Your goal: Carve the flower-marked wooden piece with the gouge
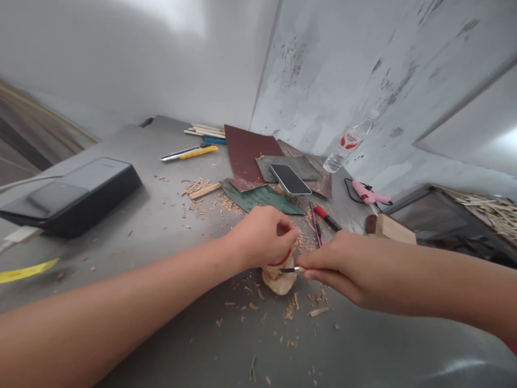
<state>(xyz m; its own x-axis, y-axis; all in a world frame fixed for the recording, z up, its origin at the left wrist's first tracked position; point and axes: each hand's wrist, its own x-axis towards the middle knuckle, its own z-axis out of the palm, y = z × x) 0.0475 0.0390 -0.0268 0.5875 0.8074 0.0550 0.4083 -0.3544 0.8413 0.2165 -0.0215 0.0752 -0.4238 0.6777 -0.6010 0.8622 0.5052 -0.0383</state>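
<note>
Head view: left hand (262, 237) clenched the part-carved wood piece (280, 280); right hand (347, 267) pinched a carving knife (294, 270). Shavings (291, 310) littered the desk (161, 226); shaping looked unfinished.

Both bare forearms reach forward and converge at centre. The left hand (262, 237) is curled into a fist, knuckles up, fingers (288, 231) wrapped tight. The right hand (343, 264) lies flatter, its fingers (313, 264) pinched together, pointing left toward the fist.
</note>
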